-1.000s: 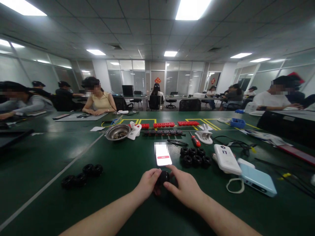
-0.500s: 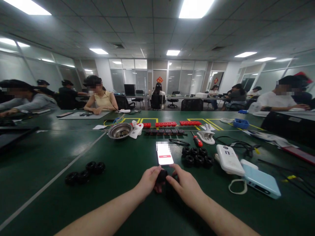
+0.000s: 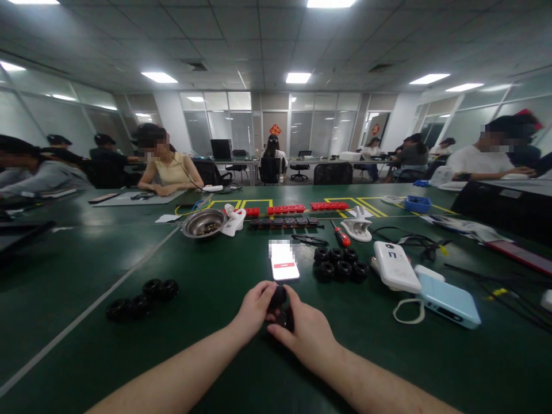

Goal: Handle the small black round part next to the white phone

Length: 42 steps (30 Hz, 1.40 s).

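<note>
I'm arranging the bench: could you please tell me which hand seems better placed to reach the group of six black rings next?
Probably the right hand: the six black rings lie ahead and to its right, while the left hand is farther off. Both hands are at a dark part.

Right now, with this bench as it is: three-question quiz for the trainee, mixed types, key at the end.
1. True or false: the screwdriver lies in the metal bowl.
2. How many black wheels are grouped right of the phone: (a) four, (b) six, (c) eight?
3. Fill in: the part between the left hand and right hand is ____ in colour.

Key: 1 false, it lies on the table; 2 b; 3 black.
</note>
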### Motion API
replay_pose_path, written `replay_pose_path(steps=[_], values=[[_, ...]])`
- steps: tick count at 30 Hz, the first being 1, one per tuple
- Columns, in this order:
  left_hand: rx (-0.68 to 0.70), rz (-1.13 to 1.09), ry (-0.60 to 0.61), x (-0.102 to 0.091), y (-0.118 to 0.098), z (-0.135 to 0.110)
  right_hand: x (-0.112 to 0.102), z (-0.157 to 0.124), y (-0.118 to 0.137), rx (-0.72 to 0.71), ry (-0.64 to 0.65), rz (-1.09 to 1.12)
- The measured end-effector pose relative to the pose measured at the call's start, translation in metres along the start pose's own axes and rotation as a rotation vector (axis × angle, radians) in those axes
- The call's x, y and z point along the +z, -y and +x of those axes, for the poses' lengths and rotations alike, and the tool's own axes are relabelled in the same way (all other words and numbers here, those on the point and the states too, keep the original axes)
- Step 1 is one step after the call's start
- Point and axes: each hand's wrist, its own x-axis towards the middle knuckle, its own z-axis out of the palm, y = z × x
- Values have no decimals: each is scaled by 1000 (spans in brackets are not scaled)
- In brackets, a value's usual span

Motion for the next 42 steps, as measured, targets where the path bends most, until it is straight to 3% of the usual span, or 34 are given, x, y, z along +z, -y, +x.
replay_pose_path(steps=[3,7,11,13,18,23,25,27,31,37,39,42], values=[[22,-24,-11,-1,2,1,-4,5,-5,27,-4,193],[49,-51,-18,0,4,3,-11,24,-27,81,-163,521],[54,41,82,0,2,-1,-14,32,-38,66,-28,686],[69,72,114,1,1,-3,-14,29,-34,-4,8,639],[107,67,121,-1,0,-4,-13,13,-13,-216,-94,314],[29,-60,130,0,-2,-7,-10,7,-8,-413,-156,242],[33,-103,119,2,-3,-9,-11,7,-11,-375,-195,247],[46,-83,115,4,-3,-10,-14,9,-14,-247,-207,257],[25,-12,116,6,-2,-9,-24,14,-17,-66,-49,237],[-15,-116,75,4,-4,-8,-28,11,-13,-378,-73,162],[-10,-114,64,3,-4,-8,-27,9,-13,-377,-99,128],[30,-76,17,2,-3,-6,-27,10,-14,-236,-121,101]])
